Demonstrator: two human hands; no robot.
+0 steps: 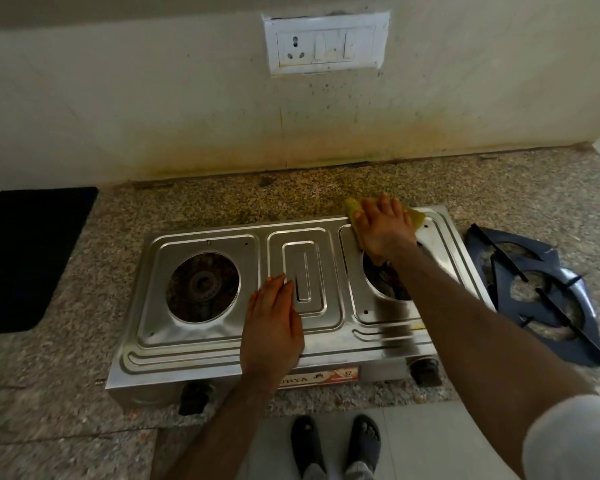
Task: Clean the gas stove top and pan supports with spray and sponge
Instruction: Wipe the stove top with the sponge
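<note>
A steel two-burner gas stove (222, 341) sits on the speckled granite counter, both burner openings bare. My right hand (383, 226) lies flat with straight fingers on a yellow-green sponge (351, 206), pressing it onto the stove's far right corner above the right burner opening. My left hand (274, 327) rests flat on the stove top near the middle front, fingers straight. Dark pan supports (534, 289) lie stacked on the counter just right of the stove. No spray bottle is in view.
A black mat (28, 254) lies on the counter at the far left. The stained wall with a white socket and switch plate (326, 45) stands behind the stove. Two black knobs (425, 372) face the counter's front edge; my sandalled feet show below.
</note>
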